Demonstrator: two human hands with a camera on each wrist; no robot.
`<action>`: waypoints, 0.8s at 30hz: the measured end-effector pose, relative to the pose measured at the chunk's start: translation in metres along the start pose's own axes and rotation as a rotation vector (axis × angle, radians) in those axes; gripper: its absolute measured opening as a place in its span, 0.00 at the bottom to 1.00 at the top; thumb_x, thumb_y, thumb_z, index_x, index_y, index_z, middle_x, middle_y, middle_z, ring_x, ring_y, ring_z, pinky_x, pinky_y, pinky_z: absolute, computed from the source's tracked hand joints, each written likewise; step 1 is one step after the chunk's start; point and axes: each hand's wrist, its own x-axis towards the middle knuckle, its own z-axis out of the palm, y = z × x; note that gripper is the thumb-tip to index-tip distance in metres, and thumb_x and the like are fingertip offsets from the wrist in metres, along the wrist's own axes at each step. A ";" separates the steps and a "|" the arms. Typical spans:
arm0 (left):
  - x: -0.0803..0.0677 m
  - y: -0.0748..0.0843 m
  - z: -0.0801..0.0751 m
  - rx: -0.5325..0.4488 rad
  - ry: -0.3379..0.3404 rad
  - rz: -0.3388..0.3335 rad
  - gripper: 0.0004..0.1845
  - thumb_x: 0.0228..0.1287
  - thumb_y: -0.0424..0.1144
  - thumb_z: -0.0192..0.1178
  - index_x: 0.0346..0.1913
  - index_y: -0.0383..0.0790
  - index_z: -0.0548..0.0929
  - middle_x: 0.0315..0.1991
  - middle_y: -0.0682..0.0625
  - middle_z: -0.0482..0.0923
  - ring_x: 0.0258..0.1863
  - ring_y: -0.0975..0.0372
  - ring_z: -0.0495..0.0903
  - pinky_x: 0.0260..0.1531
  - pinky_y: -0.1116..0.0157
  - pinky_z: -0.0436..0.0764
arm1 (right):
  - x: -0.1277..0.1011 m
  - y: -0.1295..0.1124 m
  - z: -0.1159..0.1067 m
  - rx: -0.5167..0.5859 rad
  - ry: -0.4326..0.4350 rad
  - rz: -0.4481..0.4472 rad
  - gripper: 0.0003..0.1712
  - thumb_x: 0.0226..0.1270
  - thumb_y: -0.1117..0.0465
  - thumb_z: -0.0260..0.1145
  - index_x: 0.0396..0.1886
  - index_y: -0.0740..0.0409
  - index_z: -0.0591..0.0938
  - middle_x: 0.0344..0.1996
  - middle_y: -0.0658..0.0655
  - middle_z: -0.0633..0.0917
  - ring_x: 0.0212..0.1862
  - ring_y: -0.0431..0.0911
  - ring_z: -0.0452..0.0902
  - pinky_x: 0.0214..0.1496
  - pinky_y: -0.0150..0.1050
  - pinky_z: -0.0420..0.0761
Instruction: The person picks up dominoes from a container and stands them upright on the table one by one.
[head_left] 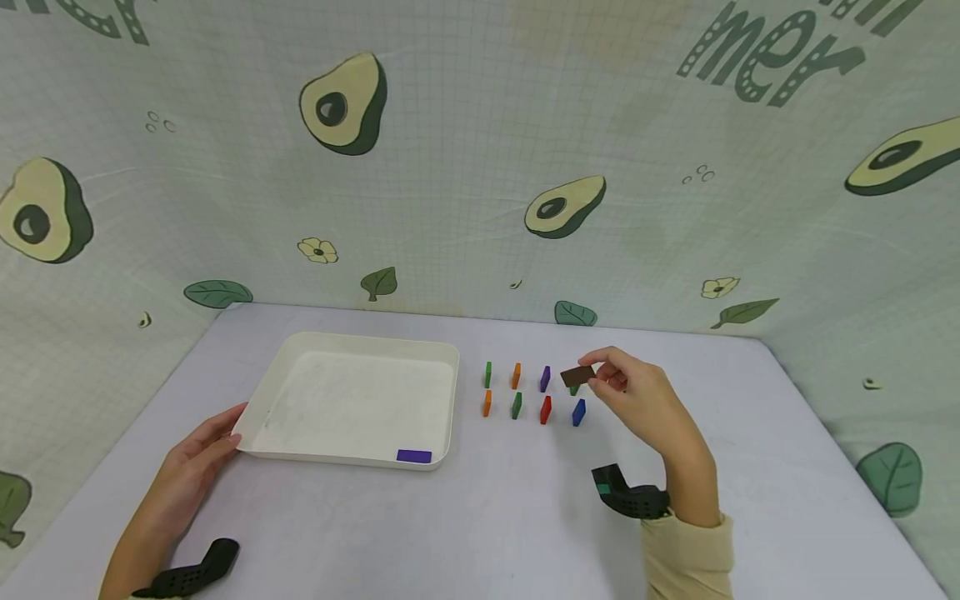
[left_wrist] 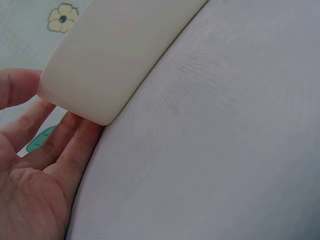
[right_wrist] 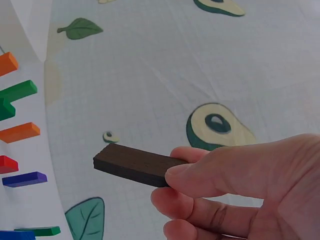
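Observation:
My right hand pinches a dark brown wooden block by one end between thumb and fingers, raised above the table. Its other end points left, over a green block that it partly covers in the head view. At the left, my left hand grips the near left corner of a shallow white tray, thumb at the rim and fingers along the side. Inside the tray, a purple block lies along the near wall, close to the right corner.
Two rows of small upright blocks stand right of the tray, including an orange block, a red block, a blue block and a purple block. Behind the white table hangs an avocado-print cloth.

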 end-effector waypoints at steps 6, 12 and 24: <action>0.000 0.000 0.000 -0.007 0.013 -0.016 0.24 0.70 0.33 0.48 0.68 0.39 0.64 0.55 0.68 0.70 0.52 0.81 0.72 0.46 0.85 0.70 | -0.002 0.008 -0.005 -0.010 -0.017 0.035 0.13 0.63 0.67 0.59 0.48 0.57 0.78 0.29 0.53 0.78 0.33 0.46 0.71 0.32 0.35 0.71; 0.001 0.000 -0.001 -0.008 0.023 -0.028 0.24 0.70 0.34 0.48 0.68 0.38 0.63 0.56 0.68 0.70 0.52 0.81 0.71 0.46 0.85 0.70 | -0.003 0.015 -0.009 -0.035 -0.023 0.060 0.13 0.64 0.67 0.59 0.48 0.60 0.77 0.29 0.54 0.77 0.32 0.45 0.70 0.31 0.36 0.70; 0.001 0.000 -0.002 -0.008 0.019 -0.032 0.25 0.71 0.35 0.48 0.69 0.38 0.61 0.56 0.68 0.69 0.53 0.82 0.70 0.47 0.85 0.70 | -0.002 0.031 -0.013 -0.084 -0.036 0.113 0.13 0.62 0.67 0.59 0.48 0.61 0.77 0.28 0.56 0.77 0.30 0.46 0.68 0.30 0.36 0.69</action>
